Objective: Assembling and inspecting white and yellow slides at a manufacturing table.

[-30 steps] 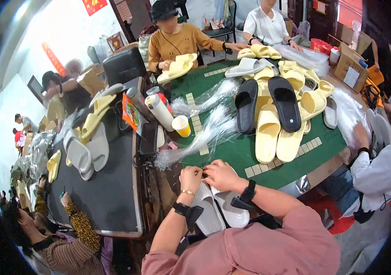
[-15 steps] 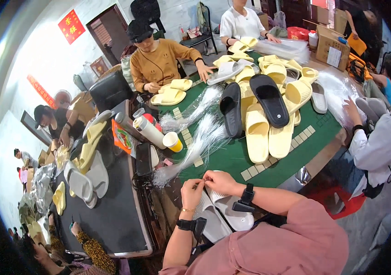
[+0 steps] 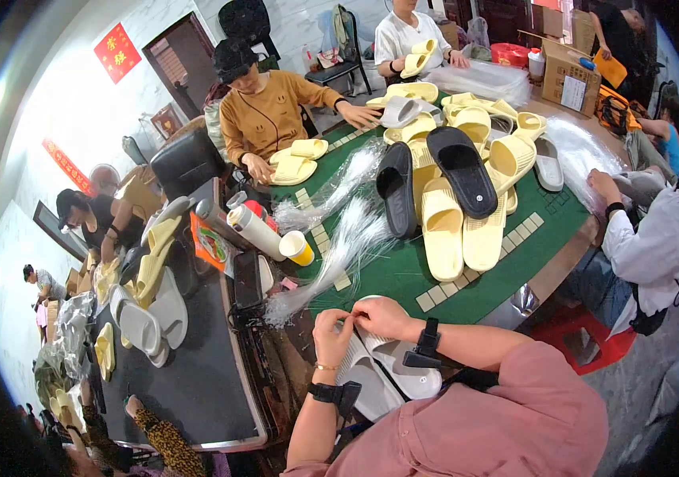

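A pair of grey slippers point(image 3: 420, 386) lies below my hands, at the near edge of the green table point(image 3: 534, 262). My left hand point(image 3: 331, 340) and my right hand point(image 3: 385, 319) meet above the slippers' toe ends, fingertips pinched together. Whatever is between the fingers is too small to make out. Beyond them, a bundle of clear plastic strands point(image 3: 347, 250) is spread over the table. A heap of yellow slippers point(image 3: 443, 238) stands further off, with a black slipper point(image 3: 463, 171) on top.
Left of my hands stand a paper cup point(image 3: 297, 249), a white bottle point(image 3: 256, 232) and a dark side table point(image 3: 204, 381) with more slippers. Co-workers sit around, one in a mustard top point(image 3: 272, 111). A red stool point(image 3: 594, 342) and a cardboard box point(image 3: 566, 79) are on the right.
My hands stay almost in place, still pinched together. Across the table, a person in white has lifted a pair of yellow slippers. The person at the right has drawn a hand nearer the grey slippers there.
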A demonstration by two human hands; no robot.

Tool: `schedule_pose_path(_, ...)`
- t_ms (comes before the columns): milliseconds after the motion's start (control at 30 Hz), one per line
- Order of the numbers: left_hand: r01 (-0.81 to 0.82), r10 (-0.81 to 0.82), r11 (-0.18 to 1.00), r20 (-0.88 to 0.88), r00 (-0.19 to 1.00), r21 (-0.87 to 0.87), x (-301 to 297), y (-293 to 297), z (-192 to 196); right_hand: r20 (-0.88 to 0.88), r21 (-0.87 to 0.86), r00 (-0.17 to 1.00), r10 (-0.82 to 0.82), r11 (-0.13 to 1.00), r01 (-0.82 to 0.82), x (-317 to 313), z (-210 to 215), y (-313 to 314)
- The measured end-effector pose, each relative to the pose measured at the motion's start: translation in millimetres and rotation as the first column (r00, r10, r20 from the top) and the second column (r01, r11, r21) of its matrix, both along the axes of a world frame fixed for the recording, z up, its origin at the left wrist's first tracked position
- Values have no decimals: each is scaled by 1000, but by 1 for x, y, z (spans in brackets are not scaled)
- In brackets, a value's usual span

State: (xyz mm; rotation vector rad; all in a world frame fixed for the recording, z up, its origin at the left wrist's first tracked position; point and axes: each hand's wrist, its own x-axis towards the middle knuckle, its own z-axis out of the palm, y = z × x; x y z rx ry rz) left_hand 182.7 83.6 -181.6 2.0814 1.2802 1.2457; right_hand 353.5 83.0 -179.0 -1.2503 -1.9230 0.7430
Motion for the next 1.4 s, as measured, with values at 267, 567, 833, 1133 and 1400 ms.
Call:
schedule_pose_path(267,7,-7,1000,15,1000,16,1,0,-1,-46,38,999,-14,999,15,0,-2,-3)
schedule_pose_path(567,16,-12,998,-70,997,60,-5,-4,5,-59,91,998,-21,995,27,-3,-2,-3)
schedule_pose_path(833,-273,276,954,11,961,-123,-71,-3,58,42,101,998,50,993,-54,41,3,-18)
schedule_pose_path(1133,-838,848,527,-19,530,140,-261,-6,112,238,204,949,206,945,-256,55,0,-43)
schedule_pose_path(1400,-865,970,215,3,243,453,-308,-27,165,118,322,991,-58,947,17,106,92,-5)
